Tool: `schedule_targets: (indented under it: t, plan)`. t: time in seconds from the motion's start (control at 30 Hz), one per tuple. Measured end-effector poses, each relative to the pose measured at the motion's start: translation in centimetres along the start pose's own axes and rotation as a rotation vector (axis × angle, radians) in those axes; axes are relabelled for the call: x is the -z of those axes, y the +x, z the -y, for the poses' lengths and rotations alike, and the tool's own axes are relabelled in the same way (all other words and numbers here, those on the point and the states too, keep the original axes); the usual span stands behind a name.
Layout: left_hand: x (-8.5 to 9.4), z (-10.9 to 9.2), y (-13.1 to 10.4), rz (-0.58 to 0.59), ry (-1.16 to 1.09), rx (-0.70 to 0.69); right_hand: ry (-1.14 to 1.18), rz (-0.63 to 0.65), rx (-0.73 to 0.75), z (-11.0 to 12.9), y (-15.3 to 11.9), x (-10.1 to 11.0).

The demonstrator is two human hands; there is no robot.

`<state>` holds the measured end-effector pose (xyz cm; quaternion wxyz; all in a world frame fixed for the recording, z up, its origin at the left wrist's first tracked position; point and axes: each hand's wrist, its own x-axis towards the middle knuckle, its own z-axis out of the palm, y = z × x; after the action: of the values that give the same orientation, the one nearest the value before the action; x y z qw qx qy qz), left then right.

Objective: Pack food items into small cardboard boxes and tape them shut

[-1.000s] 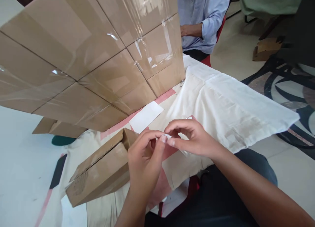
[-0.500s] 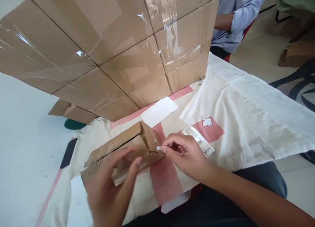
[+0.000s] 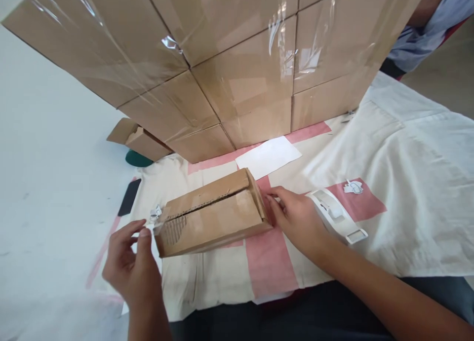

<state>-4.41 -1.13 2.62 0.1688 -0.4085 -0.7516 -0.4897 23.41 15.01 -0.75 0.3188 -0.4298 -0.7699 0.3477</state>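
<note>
A long brown cardboard box (image 3: 215, 212) lies on the cream and pink cloth (image 3: 272, 262), its lid seam showing a narrow gap. Just past the box's left end, my left hand (image 3: 133, 262) has thumb and forefinger nearly together beside a small crumpled scrap (image 3: 156, 212); whether it grips anything is unclear. At the right end, my right hand (image 3: 299, 222) has its fingers pinched together, and what they hold is too small to name. A white tape dispenser (image 3: 336, 215) lies right of that hand.
Behind the box stands a tall wall of taped cartons (image 3: 244, 89). A white paper sheet (image 3: 268, 157) lies before it. Further right is a white crumpled scrap (image 3: 353, 187). An open carton (image 3: 148, 144) and a dark phone-like object (image 3: 130, 197) are at left. A person's sleeve (image 3: 454, 10) shows top right.
My left hand has moved from over the box to its left end. The box lies more squarely in view and its near side is uncovered. The whole view has shifted left.
</note>
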Motion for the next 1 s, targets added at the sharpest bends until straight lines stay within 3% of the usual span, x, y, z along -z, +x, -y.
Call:
schedule_targets:
  t: [0.1,0.2,0.4,0.53,0.73,0.83,1.0]
  plan:
    - [0.0,0.2,0.2,0.059,-0.088,-0.026,-0.074,-0.002,-0.005,-0.5,0.3,-0.6]
    - [0.1,0.5,0.4,0.126,-0.053,-0.238,-0.069,0.021,-0.021,-0.8,0.5,-0.6]
    - [-0.1,3.0,-0.6,-0.015,0.105,-0.626,-0.048,0.052,-0.055,-0.7,0.8,-0.6]
    - [-0.8,3.7,-1.4,-0.084,0.064,-0.607,-0.046,0.088,-0.075,-0.8,0.9,-0.8]
    - [-1.6,3.1,-2.0,-0.098,0.02,-0.508,-0.054,0.163,-0.095,-0.9,0.9,-1.0]
    - [-1.7,2.9,-2.0,-0.095,-0.002,-0.523,-0.051,0.17,-0.097,-0.9,0.9,-1.1]
    - [-2.1,3.0,-2.0,-0.186,-0.019,-0.587,-0.059,0.144,-0.074,-1.0,0.8,-1.4]
